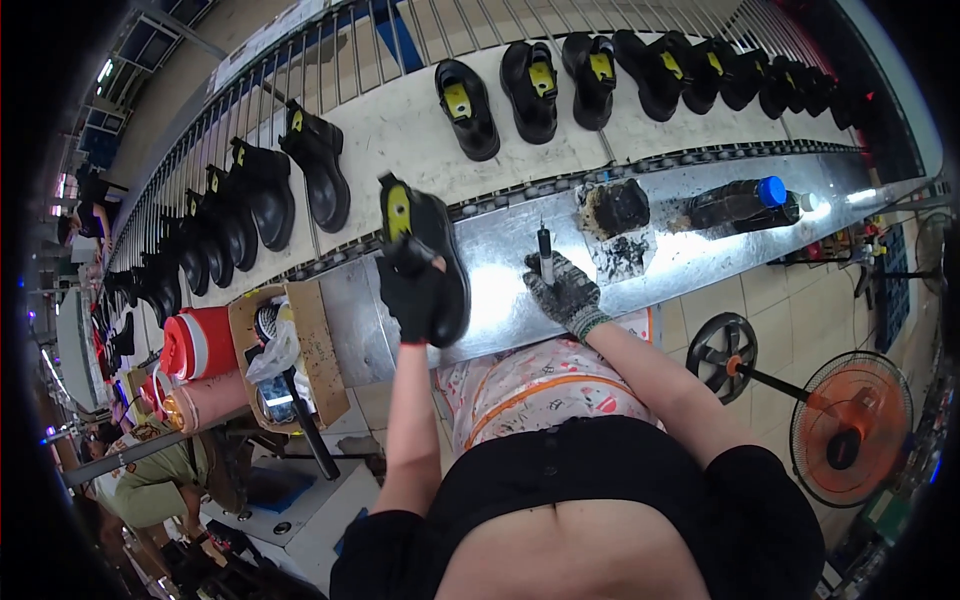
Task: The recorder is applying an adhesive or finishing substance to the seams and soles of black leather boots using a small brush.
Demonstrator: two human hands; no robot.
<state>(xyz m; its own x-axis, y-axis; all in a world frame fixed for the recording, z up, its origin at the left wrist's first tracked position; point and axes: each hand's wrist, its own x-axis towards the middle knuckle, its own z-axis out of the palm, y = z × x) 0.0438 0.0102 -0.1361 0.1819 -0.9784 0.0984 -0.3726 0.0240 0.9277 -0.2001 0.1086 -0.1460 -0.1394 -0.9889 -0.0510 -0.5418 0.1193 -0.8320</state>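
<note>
My left hand (406,302), in a black glove, is closed round a black ankle boot (450,265) with a yellow insole. The boot is over the left part of the shiny metal bench (497,325), its toe toward me. In a grey knitted glove, my right hand (563,295) grips a slim pen-like tool (545,247) with a dark barrel and a thin tip pointing away from me. The tool is apart from the boot. To its right, a black-stained pot (618,207) stands beside a smeared sheet (624,257).
Beyond the bench runs a conveyor (390,130) lined with black boots (468,110). A dark bottle with a blue cap (771,190) lies at right. On the left are a cardboard box (318,345) and a red jug (190,345). An orange fan (850,430) stands at lower right.
</note>
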